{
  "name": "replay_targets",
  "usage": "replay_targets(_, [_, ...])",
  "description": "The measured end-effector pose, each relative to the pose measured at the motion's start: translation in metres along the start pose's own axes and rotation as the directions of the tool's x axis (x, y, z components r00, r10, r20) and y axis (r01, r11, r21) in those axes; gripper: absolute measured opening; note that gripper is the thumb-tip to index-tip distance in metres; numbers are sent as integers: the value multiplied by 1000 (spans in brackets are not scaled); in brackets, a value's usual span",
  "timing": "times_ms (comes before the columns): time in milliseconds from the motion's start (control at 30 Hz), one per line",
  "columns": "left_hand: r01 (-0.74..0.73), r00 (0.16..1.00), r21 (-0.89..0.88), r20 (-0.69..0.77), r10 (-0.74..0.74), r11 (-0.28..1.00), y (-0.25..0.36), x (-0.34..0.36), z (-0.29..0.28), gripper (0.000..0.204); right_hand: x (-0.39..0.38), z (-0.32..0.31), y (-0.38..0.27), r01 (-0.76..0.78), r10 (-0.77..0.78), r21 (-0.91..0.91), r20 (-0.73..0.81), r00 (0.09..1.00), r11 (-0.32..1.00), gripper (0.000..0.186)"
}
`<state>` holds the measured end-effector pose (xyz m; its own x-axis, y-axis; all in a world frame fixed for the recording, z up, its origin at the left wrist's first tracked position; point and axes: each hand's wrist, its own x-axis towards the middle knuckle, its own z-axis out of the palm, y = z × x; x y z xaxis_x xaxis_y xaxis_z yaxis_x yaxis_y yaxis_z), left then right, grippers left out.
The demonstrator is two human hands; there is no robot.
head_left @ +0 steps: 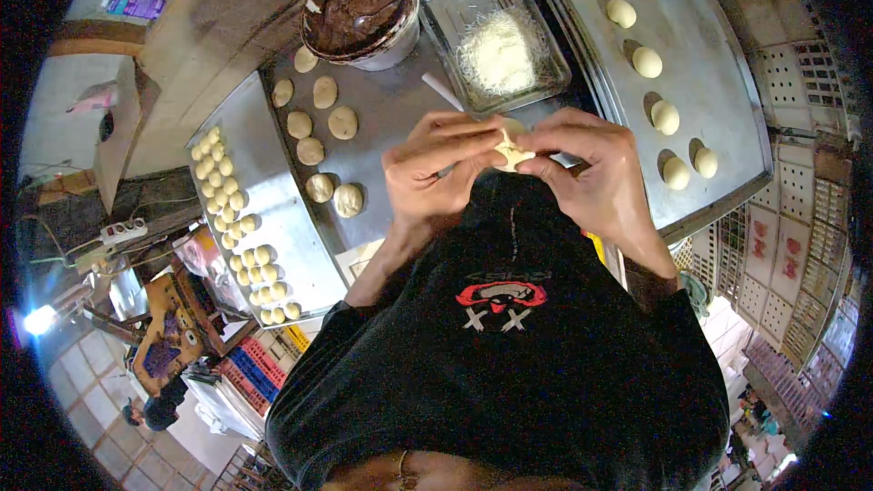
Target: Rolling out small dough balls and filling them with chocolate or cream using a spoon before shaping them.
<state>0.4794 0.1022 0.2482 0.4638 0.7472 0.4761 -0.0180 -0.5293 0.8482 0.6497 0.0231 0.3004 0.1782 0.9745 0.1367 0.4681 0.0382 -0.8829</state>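
The left hand (441, 164) and the right hand (591, 164) meet over the near side of a dark work surface (382, 114), just in front of a black shirt (500, 355), and both hold one piece of pale dough (515, 153) between them. Each hand is narrow, thumb and fingers pinching the dough from its own side; how its underside is shaped is hidden. Beyond the hands, slightly right, a metal tray (452, 9) carries a heap of pale shreds (500, 55), and a white stick (442, 91) lies beside its near left corner. To the left of that tray, at the far side, stands a white bucket (393, 56) of dark brown paste (359, 9), its rim smeared with the same paste. Left of the left hand, flattened dough rounds (343, 123) lie loosely spaced on the work surface, the farthest just beside the bucket. Farther left, a pale sheet tray (291, 218) bears many small dough balls (230, 185) set close together. On the right, a broad metal sheet (718, 82) holds six smooth dough balls (647, 62), most of them in a line running from far to near, with two side by side at the near end.
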Motion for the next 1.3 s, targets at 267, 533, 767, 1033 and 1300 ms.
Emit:
replay_targets(267, [26,1000,-55,18,-25,998,11,-14,23,40,6,2,5,12,-12,3,-59,998,1000,17])
replay_targets(533, [-91,970,166,-208,125,982,8,-5,26,41,6,19,3,244,-263,-123,-177,948,962,29])
replay_targets(767, [-30,820,-344,-545,-174,938,12,-10,48,41,2,25,7,175,-174,-17,-218,960,984,14])
replay_targets(1033, [685,619,-544,81,-782,485,-7,-15,31,53,-7,20,14,363,-362,-155,38,931,919,13])
replay_targets(1300, [806,568,-266,100,-817,528,-20,-27,27,53,-12,17,11,291,-276,-69,169,946,954,20])
